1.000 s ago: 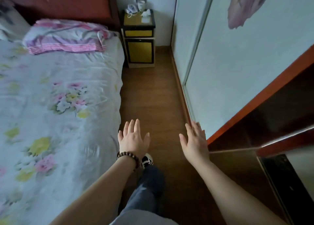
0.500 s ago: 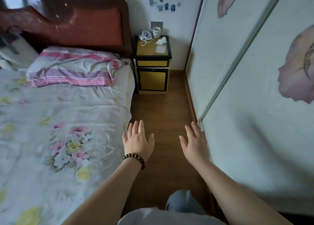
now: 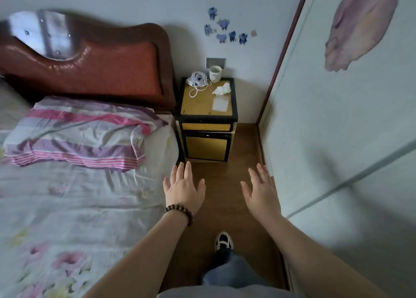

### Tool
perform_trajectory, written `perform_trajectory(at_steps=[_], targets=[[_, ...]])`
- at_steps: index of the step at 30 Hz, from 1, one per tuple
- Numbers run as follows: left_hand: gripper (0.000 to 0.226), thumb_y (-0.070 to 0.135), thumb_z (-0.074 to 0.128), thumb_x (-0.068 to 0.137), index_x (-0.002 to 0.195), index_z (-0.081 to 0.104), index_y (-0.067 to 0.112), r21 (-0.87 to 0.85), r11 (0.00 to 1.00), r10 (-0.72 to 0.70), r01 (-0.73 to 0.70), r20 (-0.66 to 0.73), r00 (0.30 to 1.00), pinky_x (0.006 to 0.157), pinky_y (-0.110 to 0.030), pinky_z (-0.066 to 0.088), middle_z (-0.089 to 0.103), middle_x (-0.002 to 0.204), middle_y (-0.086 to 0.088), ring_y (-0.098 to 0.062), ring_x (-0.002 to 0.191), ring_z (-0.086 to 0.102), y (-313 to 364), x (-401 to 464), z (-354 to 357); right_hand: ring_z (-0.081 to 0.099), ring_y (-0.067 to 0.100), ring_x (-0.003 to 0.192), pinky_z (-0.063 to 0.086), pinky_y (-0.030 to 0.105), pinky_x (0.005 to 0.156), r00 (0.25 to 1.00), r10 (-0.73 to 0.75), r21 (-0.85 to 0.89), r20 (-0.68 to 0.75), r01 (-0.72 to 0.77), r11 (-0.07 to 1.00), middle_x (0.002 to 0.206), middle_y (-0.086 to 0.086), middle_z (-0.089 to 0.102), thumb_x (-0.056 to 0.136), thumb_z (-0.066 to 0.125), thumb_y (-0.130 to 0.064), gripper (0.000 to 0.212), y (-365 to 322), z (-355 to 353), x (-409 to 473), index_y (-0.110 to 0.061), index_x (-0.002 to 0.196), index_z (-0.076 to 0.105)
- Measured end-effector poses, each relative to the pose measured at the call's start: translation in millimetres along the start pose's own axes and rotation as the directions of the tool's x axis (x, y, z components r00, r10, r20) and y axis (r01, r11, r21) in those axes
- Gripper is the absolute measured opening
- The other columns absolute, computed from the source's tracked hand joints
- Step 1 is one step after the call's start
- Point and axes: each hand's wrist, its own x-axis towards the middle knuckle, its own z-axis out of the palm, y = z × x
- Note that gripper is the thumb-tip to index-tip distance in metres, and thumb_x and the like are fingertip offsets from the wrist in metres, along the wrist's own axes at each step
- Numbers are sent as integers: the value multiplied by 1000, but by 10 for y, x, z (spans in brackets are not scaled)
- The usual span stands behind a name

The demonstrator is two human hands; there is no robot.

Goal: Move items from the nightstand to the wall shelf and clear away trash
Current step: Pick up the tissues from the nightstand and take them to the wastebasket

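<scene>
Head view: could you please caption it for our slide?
Both empty hands, left and right, reach toward the cluttered nightstand.

1 nightstand — 1 cup — 1 cable coil — 1 crumpled tissue — 2 hands: left hand, right hand

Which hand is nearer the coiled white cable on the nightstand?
Left. The left hand is below the coiled white cable, slightly left; the right hand is farther right. Both are empty, short of the nightstand.

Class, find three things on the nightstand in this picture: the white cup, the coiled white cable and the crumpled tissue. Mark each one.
white cup (image 3: 215, 73), head view, on its front wall.
coiled white cable (image 3: 199, 78), head view, on the coil.
crumpled tissue (image 3: 222, 89), head view, on its middle.
</scene>
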Motion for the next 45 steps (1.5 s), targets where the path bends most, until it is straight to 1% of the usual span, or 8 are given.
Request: perform_trajectory(at_steps=[12, 23, 27, 32, 36, 40, 43, 45], targets=[[67, 51, 33, 94, 149, 12, 20, -19, 999, -40, 41, 55, 998, 117, -45, 9, 14, 157, -1, -18, 144, 3, 368, 2467, -161, 7, 19, 145, 7, 37, 117, 999, -33, -1, 38, 33, 999, 156, 6, 21, 98, 35, -44, 53, -108, -2, 2534, -17, 144, 35], [69, 54, 33, 91, 147, 18, 19, 15, 997, 76, -82, 247, 966, 116, -44, 14, 19, 156, -2, -21, 144, 8, 277, 4516, 259, 8, 21, 145, 10, 39, 118, 984, 141, -40, 110, -137, 990, 156, 7, 21, 98, 39, -40, 53, -228, 447, 4353, -17, 144, 33], [69, 57, 32, 90, 147, 16, 20, 36, 989, 121, -145, 372, 920, 114, -45, 14, 17, 156, -2, -22, 144, 8, 424, 5020, 555, 7, 20, 145, 9, 40, 118, 971, 207, -29, 119, -204, 978, 156, 7, 20, 98, 39, -39, 53, -199, 537, 4812, -16, 145, 33], [79, 62, 34, 86, 147, 14, 16, 28, 984, 145, -174, 429, 892, 113, -46, 16, 19, 155, -5, -25, 143, 11, 756, 5503, 1061, 4, 19, 146, 11, 43, 118, 949, 271, -18, 158, -272, 962, 157, 6, 17, 98, 39, -39, 53, 12, 648, 5197, -16, 145, 31], [98, 77, 31, 78, 148, 0, 17, -8, 996, 79, -84, 409, 909, 114, -45, 11, 6, 158, -6, -23, 144, 1, 1032, 5773, 1535, 5, 19, 146, 14, 44, 118, 953, 241, -5, 185, -244, 970, 157, 6, 18, 97, 40, -38, 53, 229, 784, 5398, -15, 145, 33], [122, 85, 42, 63, 146, -18, 18, -59, 998, 36, -18, 323, 946, 117, -44, 6, -6, 158, -8, -22, 144, -8, 1206, 5950, 1964, 9, 19, 145, 18, 45, 117, 959, 202, 38, 199, -214, 976, 156, 7, 21, 97, 44, -36, 53, 462, 972, 5568, -14, 144, 35], [135, 82, 58, 56, 145, -23, 21, -80, 995, -30, 53, 261, 965, 117, -43, 0, -3, 158, -7, -21, 145, -7, 1253, 5987, 2172, 6, 14, 144, 19, 46, 116, 960, 198, 72, 199, -216, 974, 156, 5, 22, 96, 44, -36, 53, 623, 1083, 5644, -16, 144, 34], [130, 74, 66, 59, 147, -15, 22, -92, 993, -51, 71, 207, 977, 117, -42, 1, 8, 158, -5, -19, 145, -2, 1254, 5988, 2263, 4, 10, 143, 18, 46, 117, 958, 198, 83, 206, -219, 972, 156, 3, 21, 96, 43, -38, 53, 716, 1133, 5676, -18, 144, 33]])
